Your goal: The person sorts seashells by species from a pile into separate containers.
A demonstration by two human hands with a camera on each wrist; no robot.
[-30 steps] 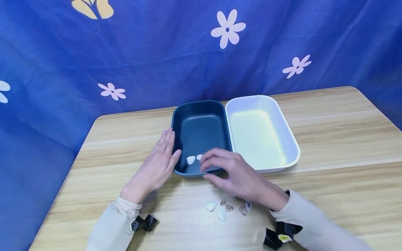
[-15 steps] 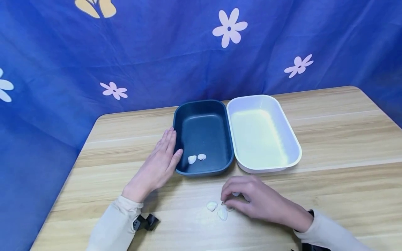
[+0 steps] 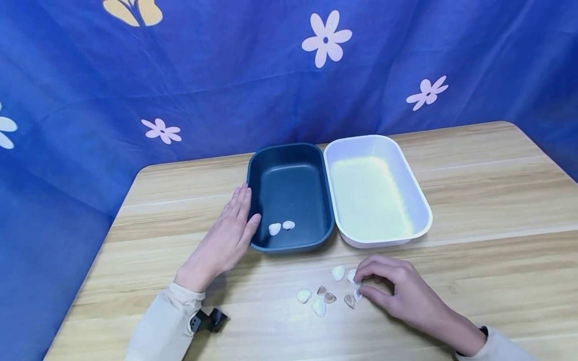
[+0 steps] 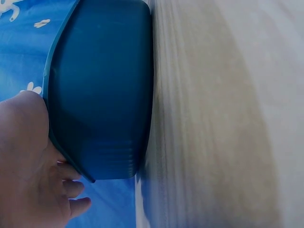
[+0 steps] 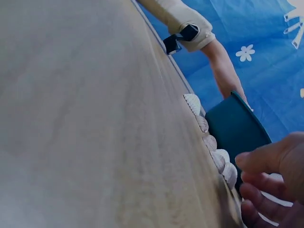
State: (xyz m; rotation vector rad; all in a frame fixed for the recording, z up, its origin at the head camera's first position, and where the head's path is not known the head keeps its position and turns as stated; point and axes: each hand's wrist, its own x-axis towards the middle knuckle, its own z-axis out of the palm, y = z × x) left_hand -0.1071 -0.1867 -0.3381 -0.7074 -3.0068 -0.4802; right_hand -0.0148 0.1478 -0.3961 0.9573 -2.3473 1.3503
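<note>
Bending over the near side of the dark tray (image 3: 291, 190), the right hand (image 3: 408, 296) has its fingers and thumb curled, tips close together. I can't tell if this grip has a shell, because the fingers cover that spot. One white shell (image 3: 351, 277) sits right at the fingertips, partly hidden. Something brown shows through the gap behind them, too hard to make out. More shells, white ones and brown ones (image 3: 330, 298), lie on the worktop (image 3: 487, 200) left of this grip, on the dark tray's near side.

The left hand (image 3: 221, 238) grasps nothing. Its fingers are straight and pressed along the dark tray's left side. From the left wrist, the tray hides part of them. Two small white shells (image 3: 274, 229) lie inside the dark tray, near its front. The white tray (image 3: 370, 200) is just beside its right side. Behind it hangs blue cloth (image 3: 226, 60) with flowers, cut off at the top.
</note>
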